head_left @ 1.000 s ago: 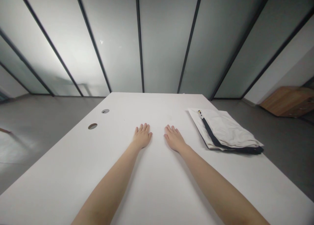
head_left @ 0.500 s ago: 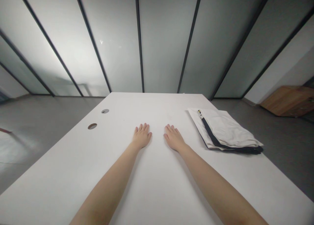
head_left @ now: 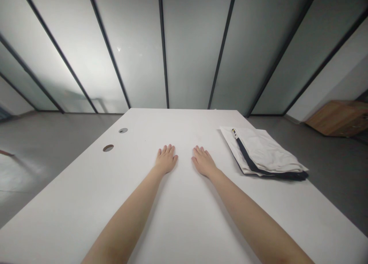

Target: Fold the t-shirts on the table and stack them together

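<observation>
My left hand point(head_left: 166, 159) lies palm down on the white table point(head_left: 178, 210), fingers spread and holding nothing. Beside it, a short gap to the right, my right hand point(head_left: 204, 161) rests flat on the same surface, also open. Right of that hand is a folded stack of white cloth point(head_left: 267, 150) with a dark band along its near and left edges. A small yellow, black and white patterned piece shows at the band's far end. Neither hand touches the cloth, and whether it is a garment I cannot tell.
Two round holes, a farther one point(head_left: 123, 130) with a grey cover and a nearer one point(head_left: 108, 148), sit near the table's left edge. Behind the table runs a frosted glass partition point(head_left: 189, 49) with dark bars. A wooden piece of furniture point(head_left: 336, 118) stands at far right.
</observation>
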Demonstrator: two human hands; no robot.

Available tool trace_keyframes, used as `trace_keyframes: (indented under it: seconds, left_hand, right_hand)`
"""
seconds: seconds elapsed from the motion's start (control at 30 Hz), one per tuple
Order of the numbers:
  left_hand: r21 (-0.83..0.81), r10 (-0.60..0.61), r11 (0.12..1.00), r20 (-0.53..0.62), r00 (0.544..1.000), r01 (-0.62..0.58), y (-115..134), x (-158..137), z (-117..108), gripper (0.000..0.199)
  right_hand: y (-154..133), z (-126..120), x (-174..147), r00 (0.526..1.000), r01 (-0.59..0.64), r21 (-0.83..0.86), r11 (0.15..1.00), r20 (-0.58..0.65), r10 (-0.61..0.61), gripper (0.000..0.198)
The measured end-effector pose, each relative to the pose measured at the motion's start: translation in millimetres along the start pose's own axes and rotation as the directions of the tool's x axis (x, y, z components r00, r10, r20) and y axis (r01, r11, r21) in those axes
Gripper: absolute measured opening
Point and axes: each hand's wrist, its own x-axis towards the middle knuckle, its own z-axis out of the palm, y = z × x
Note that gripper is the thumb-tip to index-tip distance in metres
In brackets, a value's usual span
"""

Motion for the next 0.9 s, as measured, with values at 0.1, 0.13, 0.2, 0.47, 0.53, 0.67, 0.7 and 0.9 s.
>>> trace_keyframes:
  seconds: [0.1,0.13,0.2,0.47,0.53,0.67,0.7,0.9]
  left_hand:
    - [-0.002,0.006,1.0,-0.001,1.0,-0.006,-0.1,0.0,-0.2,0.066]
    - [-0.002,0.006,1.0,-0.002,1.0,-0.006,-0.2,0.1,-0.2,0.066]
    - [-0.004,0.002,1.0,-0.001,1.0,-0.002,-0.3,0.3,0.1,0.065]
    - [-0.011,-0.002,1.0,-0.004,1.0,0.002,0.2,0.6,1.7,0.065]
    - [-0.013,-0.005,1.0,-0.005,1.0,0.005,0.5,0.1,1.7,0.065]
    - [-0.016,-0.004,1.0,-0.025,1.0,0.004,1.2,-1.3,1.4,0.065]
    - [-0.017,-0.003,1.0,-0.03,1.0,0.003,1.3,-1.7,1.2,0.064]
    - [-0.038,-0.009,0.999,-0.053,0.999,0.007,1.8,-6.2,-1.7,0.059]
  right_hand:
    - [1.0,1.3,0.7,1.0,0.008,0.01,1.0,-0.008,-0.008,0.063]
    - [1.4,1.8,1.0,1.0,0.009,0.011,1.0,-0.01,-0.009,0.063]
    - [2.2,2.7,1.6,1.0,0.01,0.012,1.0,-0.01,-0.009,0.062]
    - [3.3,3.4,1.4,1.0,0.009,0.0,1.0,-0.013,-0.009,0.062]
    - [3.0,3.0,1.0,1.0,0.01,0.004,1.0,-0.014,-0.01,0.061]
    - [2.9,2.6,0.1,1.0,0.017,0.013,1.0,-0.025,-0.017,0.059]
    - [3.0,2.7,-0.1,0.999,0.02,0.012,1.0,-0.026,-0.02,0.059]
    - [5.8,4.3,-1.7,0.998,0.042,0.023,0.999,-0.052,-0.041,0.056]
